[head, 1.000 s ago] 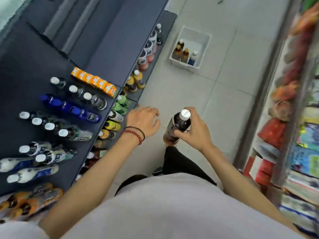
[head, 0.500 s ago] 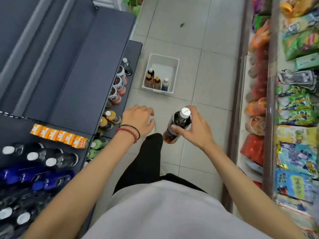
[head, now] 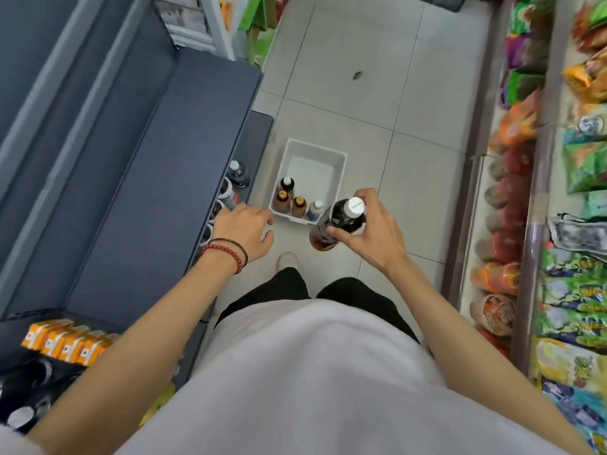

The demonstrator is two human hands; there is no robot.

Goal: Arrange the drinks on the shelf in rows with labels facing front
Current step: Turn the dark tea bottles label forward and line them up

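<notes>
The right hand (head: 374, 234) grips a dark bottle (head: 341, 221) by its shoulder, white cap up and body tilted, above the floor just beside a white bin (head: 317, 146). Four smaller bottles (head: 290, 200) stand in the bin's near end. The left hand (head: 244, 229) is empty, fingers loosely spread, at the edge of the low shelf (head: 184, 159) by a row of drinks (head: 230, 192).

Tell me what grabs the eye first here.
Dead centre, the right hand grips a dark bottle with a white cap above the floor. Just beyond it a white bin sits on the tiles, four bottles bunched at its near end. The left hand, open, is by the drinks on the low shelf at left.
</notes>
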